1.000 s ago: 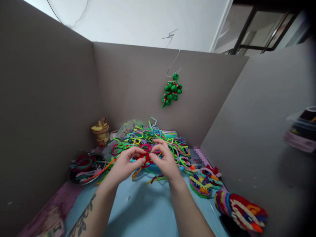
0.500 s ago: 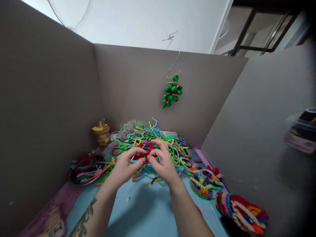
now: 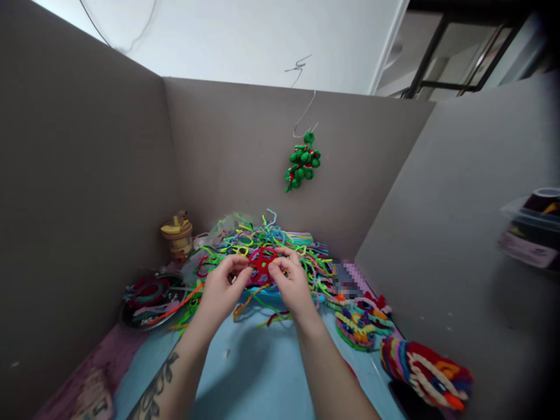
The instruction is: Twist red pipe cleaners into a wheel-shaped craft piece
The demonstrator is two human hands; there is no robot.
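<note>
Between my hands is a round red wheel-shaped piece (image 3: 263, 263) with open gaps and a small green centre, apparently made of fuzzy pipe cleaner. My left hand (image 3: 228, 284) pinches its left edge between thumb and fingers. On the opposite edge, my right hand (image 3: 289, 280) grips it the same way, with some fingers hidden behind. Both hands are raised in front of a tangled heap of coloured pipe cleaners (image 3: 312, 256), mostly green, yellow and blue.
A metal dish (image 3: 135, 319) with coloured pieces stands left, near a lidded cup (image 3: 178, 236). Colourful fuzzy pieces (image 3: 359, 329) and a striped bundle (image 3: 426, 373) lie right. A green ornament (image 3: 304, 162) hangs from a wire on the grey partition (image 3: 231, 146). Blue covering (image 3: 254, 373) lies below.
My hands have spread slightly apart, and the red wheel-shaped piece now faces me with its round outline and green centre showing. Before, the fingertips met and covered much of it.
</note>
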